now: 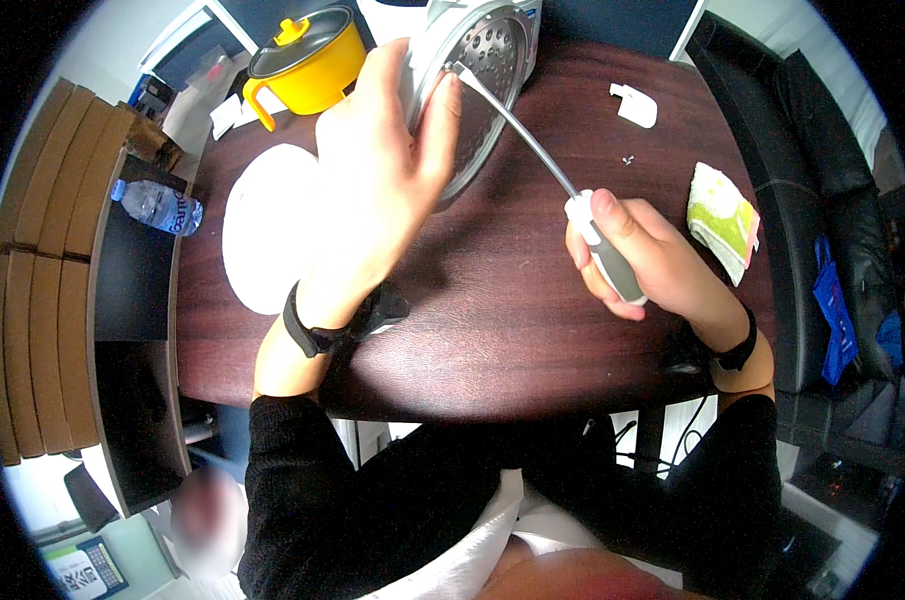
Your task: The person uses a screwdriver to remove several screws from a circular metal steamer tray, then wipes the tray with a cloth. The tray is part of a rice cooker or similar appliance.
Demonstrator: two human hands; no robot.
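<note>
My left hand (383, 150) is closed on the rim of a white-edged round appliance part with a perforated metal plate (488, 50), tilted up above the table. My right hand (648, 250) is wrapped round the grey and white handle of a screwdriver (543, 160). The screwdriver's long shaft slants up to the left, and its tip meets the part beside my left thumb. Whether it sits in a screw is too small to tell. A white oval plastic piece (268, 235) lies on the table left of my left forearm.
A yellow pot (323, 75) with a lid stands at the back left. On the right of the brown table (533, 340) lie a small white plastic piece (635, 106), tiny metal bits (628, 159) and a folded cloth (723, 215). A water bottle (158, 205) lies beyond the left edge.
</note>
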